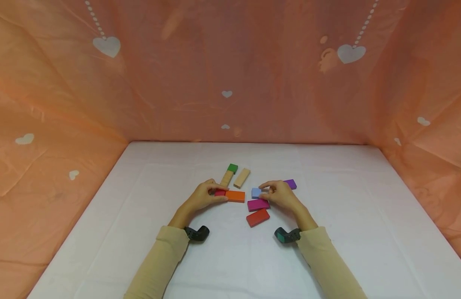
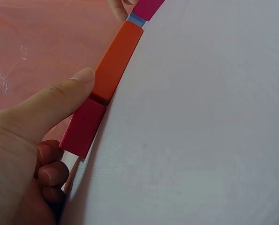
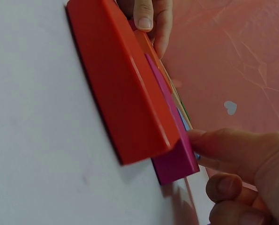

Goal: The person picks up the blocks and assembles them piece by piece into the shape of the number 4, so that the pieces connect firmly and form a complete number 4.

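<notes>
My left hand (image 1: 203,196) pinches the left end of an orange block (image 1: 235,197) between thumb and index finger. Against that end lies a crimson block (image 2: 84,125), partly covered by the same hand in the head view. To the right, the thumb and index finger of my right hand (image 1: 280,194) grip a small light blue block (image 1: 255,193), separated from the orange one by a narrow gap. Just in front of the blue block is a magenta block (image 1: 257,205). A red block (image 3: 116,79) lies nearest my body, its far edge against the magenta one.
Behind my left hand a plain wooden block (image 1: 226,178) meets a green block (image 1: 232,168). Another plain wooden block (image 1: 242,178) lies beside them. A purple block (image 1: 291,184) shows behind my right hand. Orange sheeting (image 1: 230,116) borders the white table (image 1: 230,257).
</notes>
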Tool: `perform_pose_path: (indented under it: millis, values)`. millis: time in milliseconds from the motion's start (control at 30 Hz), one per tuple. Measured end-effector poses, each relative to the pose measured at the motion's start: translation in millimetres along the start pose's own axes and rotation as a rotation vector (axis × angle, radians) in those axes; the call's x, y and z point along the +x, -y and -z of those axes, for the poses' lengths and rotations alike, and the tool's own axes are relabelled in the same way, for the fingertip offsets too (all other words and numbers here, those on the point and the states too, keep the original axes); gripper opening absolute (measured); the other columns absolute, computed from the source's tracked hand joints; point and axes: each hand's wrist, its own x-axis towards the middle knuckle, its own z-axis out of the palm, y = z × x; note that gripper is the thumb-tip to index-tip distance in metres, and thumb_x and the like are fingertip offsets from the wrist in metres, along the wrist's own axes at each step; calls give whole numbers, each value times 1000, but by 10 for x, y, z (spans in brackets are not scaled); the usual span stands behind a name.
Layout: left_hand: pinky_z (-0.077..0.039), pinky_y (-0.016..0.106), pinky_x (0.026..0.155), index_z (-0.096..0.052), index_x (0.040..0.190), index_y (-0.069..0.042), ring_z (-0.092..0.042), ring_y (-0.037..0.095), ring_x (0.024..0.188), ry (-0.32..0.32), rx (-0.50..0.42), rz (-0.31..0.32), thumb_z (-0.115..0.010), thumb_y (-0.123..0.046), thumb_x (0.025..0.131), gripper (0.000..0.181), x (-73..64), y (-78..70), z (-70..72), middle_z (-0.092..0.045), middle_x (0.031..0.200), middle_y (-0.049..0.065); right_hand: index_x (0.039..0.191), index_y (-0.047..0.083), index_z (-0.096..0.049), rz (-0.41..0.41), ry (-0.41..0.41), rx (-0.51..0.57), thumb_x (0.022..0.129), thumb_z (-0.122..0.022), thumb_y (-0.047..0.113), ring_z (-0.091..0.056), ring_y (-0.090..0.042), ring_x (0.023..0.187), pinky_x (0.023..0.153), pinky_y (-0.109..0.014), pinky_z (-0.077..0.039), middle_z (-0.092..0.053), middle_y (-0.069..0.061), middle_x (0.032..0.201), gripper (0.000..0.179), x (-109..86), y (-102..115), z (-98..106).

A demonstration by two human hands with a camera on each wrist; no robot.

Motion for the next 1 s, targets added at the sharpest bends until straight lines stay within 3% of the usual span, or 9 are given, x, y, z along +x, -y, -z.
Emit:
perform_pose_path:
  millis: [300, 533, 1000]
  values:
    - [-32, 22, 68, -73, 111, -12, -41, 15, 82, 1, -1, 0, -78, -25, 80, 34, -2, -4, 0, -47, 82, 5, 112, 2, -70, -11, 10, 2, 85, -71, 16, -42, -11, 62, 60, -21, -34, -46, 1, 63, 30, 3, -2, -8]
    - [-30, 21, 67, -74, 110, -10, -40, 14, 79, -9, 2, -25, -78, -22, 80, 33, 6, -4, 6, -45, 80, 4, 107, 2, -71, 69, 10, 31, 83, -74, 22, -42, -11, 60, 57, -23, -33, -47, 2, 61, 31, -23, 0, 9]
    - [-30, 19, 66, -74, 108, -9, -38, 12, 75, -27, 16, -75, -79, -19, 78, 31, 13, 35, -5, -44, 76, 2, 107, 2, -71, -4, 48, 9, 80, -76, 17, -42, -10, 61, 59, -21, -33, -45, 4, 61, 31, 2, 21, -19]
